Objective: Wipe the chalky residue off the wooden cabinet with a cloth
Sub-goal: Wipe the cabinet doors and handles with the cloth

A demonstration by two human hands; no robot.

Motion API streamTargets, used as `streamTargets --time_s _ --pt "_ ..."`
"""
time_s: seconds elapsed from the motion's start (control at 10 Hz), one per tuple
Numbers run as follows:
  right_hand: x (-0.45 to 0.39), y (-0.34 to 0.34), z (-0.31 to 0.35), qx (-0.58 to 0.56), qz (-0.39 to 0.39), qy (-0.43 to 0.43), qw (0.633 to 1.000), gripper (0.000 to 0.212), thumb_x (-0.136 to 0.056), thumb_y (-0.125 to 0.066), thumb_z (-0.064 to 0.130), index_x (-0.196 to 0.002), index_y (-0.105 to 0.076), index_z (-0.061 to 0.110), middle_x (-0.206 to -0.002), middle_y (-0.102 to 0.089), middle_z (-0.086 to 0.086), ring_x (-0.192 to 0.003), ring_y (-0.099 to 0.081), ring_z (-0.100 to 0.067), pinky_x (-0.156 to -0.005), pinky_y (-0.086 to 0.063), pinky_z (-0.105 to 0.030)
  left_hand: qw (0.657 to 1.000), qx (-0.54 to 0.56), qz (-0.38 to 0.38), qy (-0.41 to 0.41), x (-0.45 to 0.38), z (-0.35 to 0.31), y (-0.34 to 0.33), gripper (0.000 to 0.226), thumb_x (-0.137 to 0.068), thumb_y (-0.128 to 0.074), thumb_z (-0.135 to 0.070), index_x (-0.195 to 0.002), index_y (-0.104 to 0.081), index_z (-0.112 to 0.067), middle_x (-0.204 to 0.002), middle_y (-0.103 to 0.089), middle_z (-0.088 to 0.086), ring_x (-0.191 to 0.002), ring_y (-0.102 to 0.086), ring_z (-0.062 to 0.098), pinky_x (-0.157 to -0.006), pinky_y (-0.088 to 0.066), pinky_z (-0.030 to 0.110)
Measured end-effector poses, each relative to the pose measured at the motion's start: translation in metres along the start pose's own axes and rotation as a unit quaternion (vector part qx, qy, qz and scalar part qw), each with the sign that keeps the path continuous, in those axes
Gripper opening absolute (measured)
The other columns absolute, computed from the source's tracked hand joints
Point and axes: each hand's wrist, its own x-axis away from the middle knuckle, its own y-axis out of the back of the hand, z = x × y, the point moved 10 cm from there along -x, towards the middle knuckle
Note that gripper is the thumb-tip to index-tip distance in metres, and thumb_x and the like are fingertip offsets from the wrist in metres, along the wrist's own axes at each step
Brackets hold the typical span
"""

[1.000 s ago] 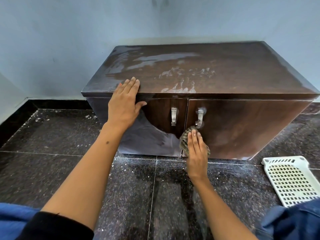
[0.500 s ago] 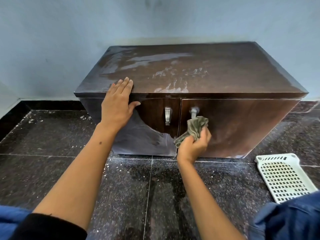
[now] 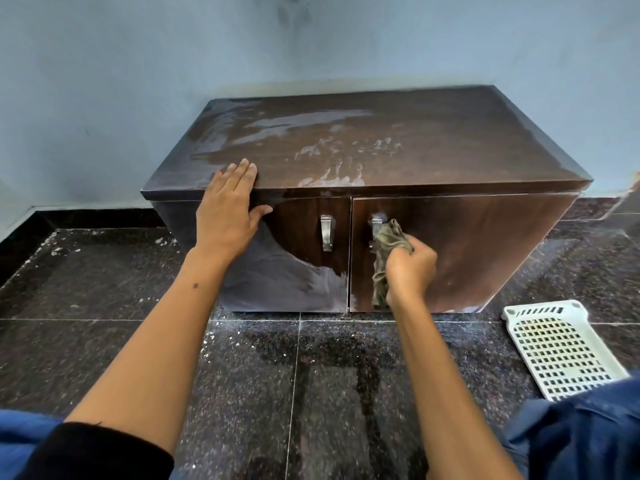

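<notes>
Wiping of the right door is in hand: the cloth [image 3: 388, 251] is bunched in the curled fingers of the right hand [image 3: 410, 271], pressed beside the handle [image 3: 375, 227]. The cabinet [image 3: 450, 150] is steadied by the flat, open-fingered left hand [image 3: 227, 216] at nine o'clock. Chalky film toward five o'clock probably needs firm strokes next.

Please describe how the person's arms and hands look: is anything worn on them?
Both forearms are bare, and no ring, watch or glove shows on the left hand or the right hand. A black sleeve covers the left upper arm. The left forearm has a small dark mark.
</notes>
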Motion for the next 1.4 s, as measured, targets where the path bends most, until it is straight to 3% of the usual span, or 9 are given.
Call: streamTargets --time_s 0.1,0.3,0.4,0.6,1.0,1.1,1.2,1.3,1.4 --pt "0.001 0.005 0.008 -0.059 -0.004 -0.017 0.998 0.042 -0.08 -0.042 -0.002 -0.103 -0.072 0.016 -0.073 -0.065 0.011 -0.064 -0.061 -0.005 -0.051 -0.046 -0.015 1.0 0.001 0.0 -0.001 -0.001 0.0 0.0 0.066 -0.09 -0.058 -0.032 -0.145 -0.031 -0.006 -0.152 -0.029 0.011 -0.142 -0.022 0.027 -0.118 -0.01 0.036" --pt "0.016 0.008 0.021 -0.068 -0.023 0.052 0.996 0.053 -0.076 -0.037 -0.01 -0.11 -0.07 0.015 -0.094 -0.07 -0.002 -0.087 -0.066 -0.019 -0.082 -0.057 -0.037 1.0 0.002 -0.003 -0.003 -0.001 0.001 0.0 0.066 -0.09 -0.058 -0.032 -0.144 -0.032 -0.006 -0.152 -0.029 0.011 -0.142 -0.023 0.027 -0.118 -0.01 0.036" --pt "0.032 0.017 0.055 -0.108 -0.076 0.198 0.971 0.058 -0.069 -0.034 -0.016 -0.111 -0.067 0.005 -0.103 -0.066 -0.003 -0.096 -0.065 -0.018 -0.089 -0.053 -0.026 1.0 -0.001 -0.01 -0.006 -0.001 0.002 0.0 0.066 -0.09 -0.058 -0.033 -0.144 -0.032 -0.007 -0.152 -0.029 0.01 -0.142 -0.023 0.026 -0.118 -0.009 0.034" --pt "0.066 -0.008 0.092 0.076 -0.089 0.547 0.829 0.051 -0.075 -0.045 -0.021 -0.118 -0.061 -0.002 -0.117 -0.06 -0.019 -0.116 -0.047 -0.03 -0.098 -0.045 -0.049 1.0 -0.006 -0.019 -0.012 0.0 0.001 0.003 0.066 -0.09 -0.058 -0.035 -0.144 -0.032 -0.007 -0.152 -0.03 0.01 -0.142 -0.024 0.025 -0.118 -0.01 0.034" --pt "0.066 -0.016 0.017 0.213 -0.054 0.526 0.822 0.046 -0.081 -0.038 -0.007 -0.121 -0.061 -0.001 -0.126 -0.044 -0.012 -0.117 -0.039 -0.032 -0.101 -0.04 -0.047 1.0 -0.009 -0.009 -0.012 0.001 -0.001 0.003 0.066 -0.091 -0.057 -0.034 -0.145 -0.031 -0.006 -0.152 -0.029 0.011 -0.142 -0.023 0.026 -0.118 -0.01 0.034" --pt "0.067 -0.019 -0.006 0.221 0.003 0.477 0.85 0.041 -0.082 -0.047 -0.007 -0.121 -0.061 -0.001 -0.125 -0.051 -0.017 -0.117 -0.043 -0.034 -0.1 -0.042 -0.049 1.0 -0.005 -0.01 -0.007 0.001 0.0 0.003 0.066 -0.091 -0.057 -0.034 -0.145 -0.031 -0.007 -0.152 -0.029 0.01 -0.142 -0.023 0.025 -0.118 -0.009 0.034" --pt "0.048 -0.021 -0.05 0.208 0.079 0.286 0.932 0.054 -0.078 -0.055 -0.017 -0.128 -0.054 0.003 -0.132 -0.05 -0.012 -0.122 -0.047 -0.028 -0.106 -0.041 -0.042 1.0 -0.006 -0.009 -0.005 0.002 -0.001 0.004 0.067 -0.09 -0.057 -0.034 -0.145 -0.03 -0.007 -0.153 -0.028 0.01 -0.142 -0.022 0.025 -0.118 -0.009 0.033" --pt "0.047 -0.009 -0.063 0.127 0.014 0.144 0.981 0.05 -0.079 -0.049 -0.017 -0.125 -0.056 0.001 -0.126 -0.055 -0.01 -0.112 -0.056 -0.027 -0.101 -0.045 -0.037 1.0 -0.003 -0.013 -0.004 0.001 -0.001 0.004 0.067 -0.09 -0.057 -0.035 -0.146 -0.029 -0.008 -0.153 -0.028 0.009 -0.143 -0.021 0.024 -0.117 -0.007 0.031" --pt "0.079 -0.031 -0.008 0.039 0.028 0.249 0.967 0.056 -0.073 -0.045 -0.022 -0.122 -0.06 0.002 -0.119 -0.059 -0.009 -0.107 -0.059 -0.023 -0.096 -0.048 -0.027 1.0 -0.009 -0.019 -0.003 0.0 0.001 0.004 0.068 -0.09 -0.057 -0.036 -0.146 -0.028 -0.009 -0.154 -0.027 0.007 -0.143 -0.021 0.022 -0.116 -0.006 0.029"
